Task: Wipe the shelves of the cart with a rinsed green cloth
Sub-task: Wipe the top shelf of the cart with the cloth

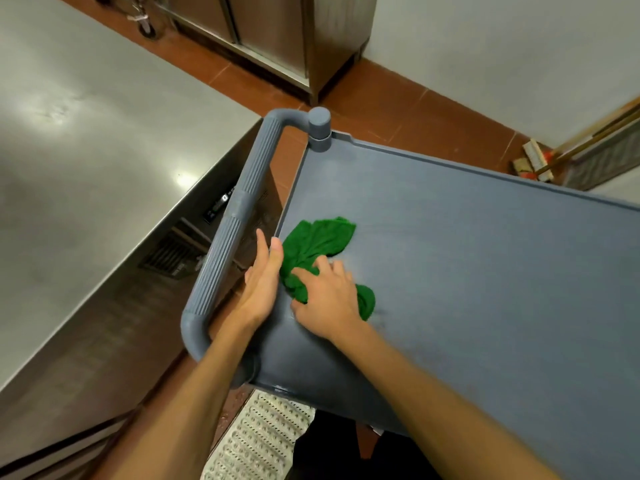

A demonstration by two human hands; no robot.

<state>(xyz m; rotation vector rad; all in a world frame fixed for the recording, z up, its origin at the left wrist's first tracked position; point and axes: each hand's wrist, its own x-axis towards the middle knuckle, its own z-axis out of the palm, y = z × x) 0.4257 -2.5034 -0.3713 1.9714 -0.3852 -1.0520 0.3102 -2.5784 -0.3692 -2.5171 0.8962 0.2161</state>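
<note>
Gripping the bunched green cloth (313, 244) by the top shelf's (467, 258) handle-side edge for wiping, the right hand (329, 299) pressed down while the flat, released left hand (261, 282) braced that edge, likely steadying the cart (221, 258).

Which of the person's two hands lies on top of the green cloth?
The right hand, its fingers curled on the green cloth on the cart shelf. The left hand lies straight-fingered along the shelf's edge, beside the cloth.

Left forearm (194, 393) and right forearm (436, 386) are bare; black clothing (332, 448) shows below.
</note>
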